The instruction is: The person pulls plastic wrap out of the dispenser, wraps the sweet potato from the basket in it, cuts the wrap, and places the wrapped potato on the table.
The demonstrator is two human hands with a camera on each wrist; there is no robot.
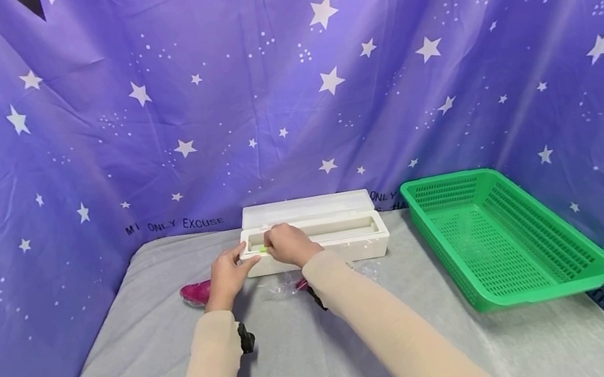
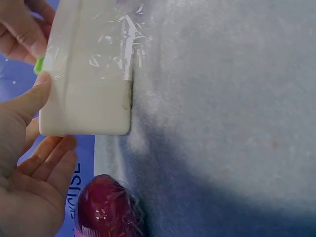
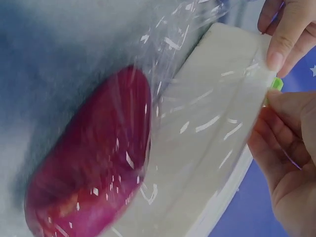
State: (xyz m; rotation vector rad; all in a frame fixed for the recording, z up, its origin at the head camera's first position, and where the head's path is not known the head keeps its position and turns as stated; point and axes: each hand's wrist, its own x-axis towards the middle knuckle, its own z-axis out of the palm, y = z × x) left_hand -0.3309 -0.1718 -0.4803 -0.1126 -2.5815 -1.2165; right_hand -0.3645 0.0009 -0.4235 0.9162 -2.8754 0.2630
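Observation:
A long white cling film dispenser (image 1: 343, 252) lies across the far side of the table with its lid (image 1: 305, 209) raised. My left hand (image 1: 226, 276) grips its left end, thumb on the front edge and fingers at the end face. At that same end, my right hand (image 1: 288, 245) pinches a small green slide cutter (image 3: 277, 84) on the edge. Clear film (image 2: 106, 47) hangs over the dispenser's front. In the right wrist view an elongated magenta-red item (image 3: 94, 158) lies in front, under film. Another film-wrapped magenta-red item (image 1: 196, 293) rests beside my left hand.
A green perforated plastic basket (image 1: 466, 294) stands at the right of the table. Grey cloth (image 1: 128, 374) covers the tabletop. Purple star-printed curtains (image 1: 260, 88) hang behind and at both sides.

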